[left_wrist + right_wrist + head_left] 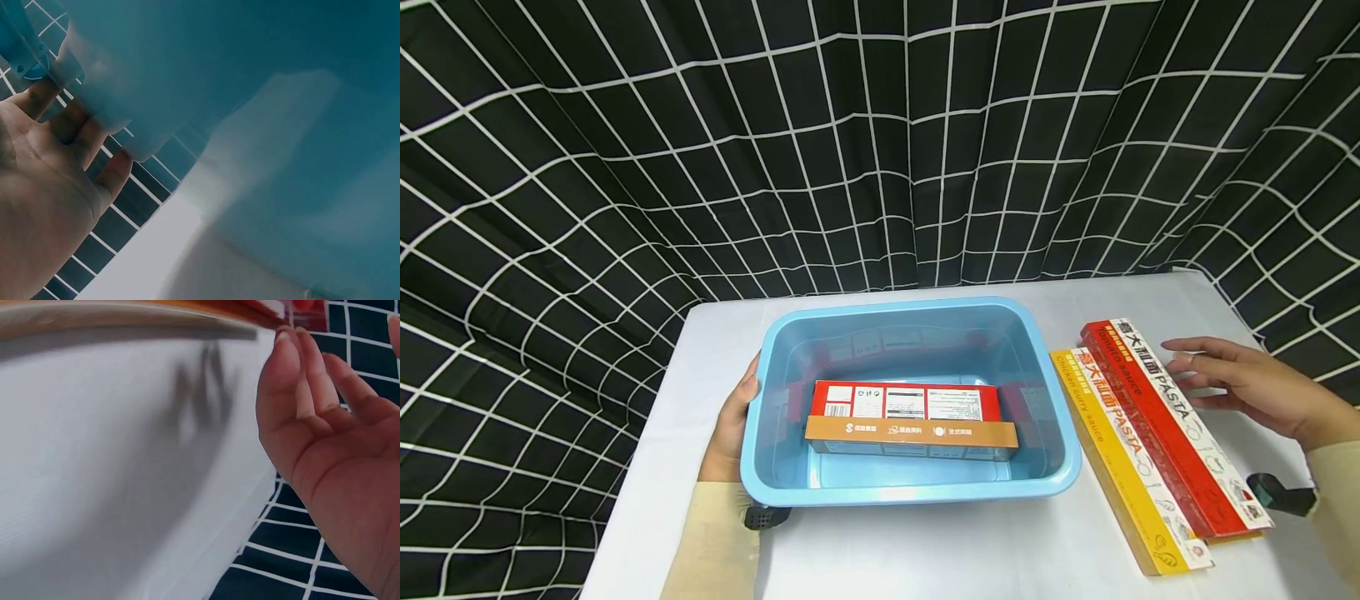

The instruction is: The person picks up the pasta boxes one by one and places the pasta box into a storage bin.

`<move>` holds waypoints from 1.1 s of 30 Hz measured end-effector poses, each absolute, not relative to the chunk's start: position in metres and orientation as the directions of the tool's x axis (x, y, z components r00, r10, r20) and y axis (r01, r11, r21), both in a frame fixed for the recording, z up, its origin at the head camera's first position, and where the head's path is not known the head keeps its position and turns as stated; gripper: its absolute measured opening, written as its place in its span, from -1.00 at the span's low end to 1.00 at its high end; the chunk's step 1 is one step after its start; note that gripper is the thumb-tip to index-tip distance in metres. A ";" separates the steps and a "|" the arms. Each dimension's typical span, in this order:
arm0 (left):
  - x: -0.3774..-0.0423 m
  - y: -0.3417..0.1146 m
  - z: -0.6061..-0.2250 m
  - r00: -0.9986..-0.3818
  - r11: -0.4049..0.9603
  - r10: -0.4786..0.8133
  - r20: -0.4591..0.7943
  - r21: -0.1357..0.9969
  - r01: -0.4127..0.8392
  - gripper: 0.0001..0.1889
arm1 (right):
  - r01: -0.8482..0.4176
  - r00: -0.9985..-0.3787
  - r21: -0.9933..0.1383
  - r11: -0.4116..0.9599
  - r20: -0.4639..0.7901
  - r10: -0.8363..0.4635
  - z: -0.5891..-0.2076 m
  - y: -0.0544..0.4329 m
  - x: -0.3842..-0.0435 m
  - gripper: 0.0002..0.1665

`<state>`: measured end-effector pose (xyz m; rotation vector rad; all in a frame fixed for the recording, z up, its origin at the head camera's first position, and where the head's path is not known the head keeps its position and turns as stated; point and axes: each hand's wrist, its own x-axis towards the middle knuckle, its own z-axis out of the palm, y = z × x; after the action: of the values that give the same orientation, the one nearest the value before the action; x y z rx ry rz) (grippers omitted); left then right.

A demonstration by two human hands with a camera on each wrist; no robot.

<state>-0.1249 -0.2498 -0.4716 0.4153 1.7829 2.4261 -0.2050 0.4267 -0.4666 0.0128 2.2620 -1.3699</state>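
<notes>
A light-blue plastic bin [906, 494] stands mid-table. My left hand [735, 417] holds its left side, fingers bent up against the wall below the rim; in the left wrist view the hand [53, 156] meets the bin wall [187, 75]. Inside lie a red box [906, 402] and an orange-brown box [912, 433]. On the right, my right hand [1262, 387] hovers beside a red tomato sauce pasta box [1176, 433], fingers apart and loosely bent, holding nothing. A yellow chicken curry pasta box [1127, 462] lies alongside the red one.
A white cloth covers the table [925, 550]. Black curtain with white grid lines [880, 167] encloses the back and sides. An orange edge [1238, 538] shows beneath the near end of the red pasta box.
</notes>
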 end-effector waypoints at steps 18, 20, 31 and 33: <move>-0.126 -0.250 -0.473 -0.959 -0.301 0.236 0.156 0.950 0.080 -0.25 | 0.354 -0.825 -0.796 0.492 -0.513 -0.237 -0.479 0.423 -0.198 -0.08; -0.125 -0.250 -0.473 -0.959 -0.313 0.240 0.153 0.947 0.073 -0.26 | 0.364 -0.816 -0.788 0.496 -0.527 -0.237 -0.482 0.422 -0.196 -0.04; -0.126 -0.250 -0.473 -0.947 -0.301 0.265 0.180 0.949 0.097 -0.25 | 0.383 -0.791 -0.790 0.480 -0.548 -0.271 -0.485 0.421 -0.189 -0.04; -0.126 -0.250 -0.472 -0.945 -0.301 0.271 0.183 0.949 0.097 -0.25 | 0.381 -0.790 -0.792 0.478 -0.547 -0.277 -0.486 0.422 -0.189 -0.05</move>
<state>-0.1263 -0.2500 -0.4723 0.4743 1.7866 2.4029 -0.1889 0.4216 -0.4856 0.0857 2.0924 -1.3392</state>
